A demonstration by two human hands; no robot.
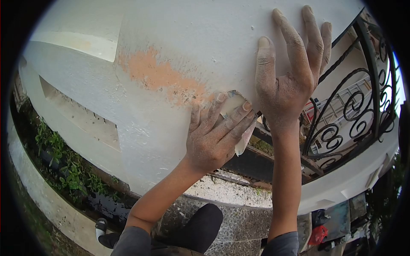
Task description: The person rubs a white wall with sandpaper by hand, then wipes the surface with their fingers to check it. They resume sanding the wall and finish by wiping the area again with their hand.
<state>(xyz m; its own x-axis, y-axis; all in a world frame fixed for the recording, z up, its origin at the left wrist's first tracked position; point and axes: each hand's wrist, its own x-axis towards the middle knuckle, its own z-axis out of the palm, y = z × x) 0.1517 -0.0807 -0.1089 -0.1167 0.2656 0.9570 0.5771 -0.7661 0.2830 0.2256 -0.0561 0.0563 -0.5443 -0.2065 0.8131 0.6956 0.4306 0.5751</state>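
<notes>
My left hand (215, 134) presses a folded piece of sandpaper (235, 109) against a white painted wall (192, 38), at the wall's lower right edge. Just left of the sandpaper, an orange patch (158, 77) shows where the white paint is worn off. My right hand (292, 72) lies flat on the wall to the right, fingers spread and pointing up, holding nothing. Both hands are coated in white dust.
A black wrought-iron railing (354, 111) with scrollwork stands right of the wall. Green weeds (68, 170) grow in a channel at the lower left. My dark-clad knee (200, 228) and a shoe (101, 226) are below, on a pebbled ledge (239, 226). A red object (318, 234) lies at lower right.
</notes>
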